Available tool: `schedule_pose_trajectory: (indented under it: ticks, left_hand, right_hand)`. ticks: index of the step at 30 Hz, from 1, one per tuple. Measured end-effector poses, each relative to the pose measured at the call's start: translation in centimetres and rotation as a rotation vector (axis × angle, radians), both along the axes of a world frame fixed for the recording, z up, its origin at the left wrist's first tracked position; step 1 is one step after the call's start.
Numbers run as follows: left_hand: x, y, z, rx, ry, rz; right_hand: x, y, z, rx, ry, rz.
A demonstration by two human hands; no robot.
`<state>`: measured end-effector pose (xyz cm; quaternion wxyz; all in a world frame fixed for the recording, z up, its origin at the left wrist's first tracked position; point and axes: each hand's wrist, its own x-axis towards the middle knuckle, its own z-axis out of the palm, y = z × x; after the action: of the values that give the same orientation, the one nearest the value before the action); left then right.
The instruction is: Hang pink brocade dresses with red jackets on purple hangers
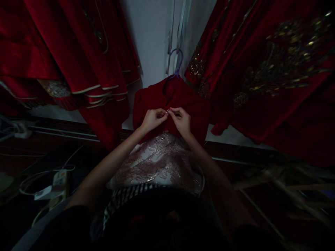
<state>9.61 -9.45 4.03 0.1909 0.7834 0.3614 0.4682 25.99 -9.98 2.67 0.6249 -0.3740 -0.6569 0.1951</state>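
Note:
A dark red jacket [193, 101] hangs in front of me on a blue hanger [180, 59]. Both of my hands meet at its front, below the neck opening. My left hand [154, 119] pinches at the front closure [168, 111], thumb against forefinger. From the other side my right hand [181, 120] pinches the same spot. Something small and light, like a button or knot fastener, shows between the fingertips; its exact kind is too small and dim to tell. Below the jacket is a pale skirt with a shiny brocade pattern [162, 160].
Red garments with pale edging [86, 52] hang at the left. More red garments with gold sequins [288, 59] hang at the right. A power strip [60, 179] with white cables lies at lower left. Wooden bars [288, 188] stand at lower right.

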Motion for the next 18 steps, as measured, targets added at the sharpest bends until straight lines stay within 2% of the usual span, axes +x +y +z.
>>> schedule_pose_trajectory:
  ticks: [6,15,18]
  left_hand:
    - [0.0,0.0,1.2,0.112,0.184,0.045]
    - [-0.3,-0.1,1.8,0.148,0.229,0.028]
    - [-0.3,-0.1,1.9,0.181,0.274,0.046]
  right_hand:
    - [0.9,-0.1,0.4,0.013,-0.064,0.049]
    - [1.1,0.5,0.7,-0.135,0.011,0.179]
    - [0.8,0.8,0.9,-0.155,0.024,0.168]
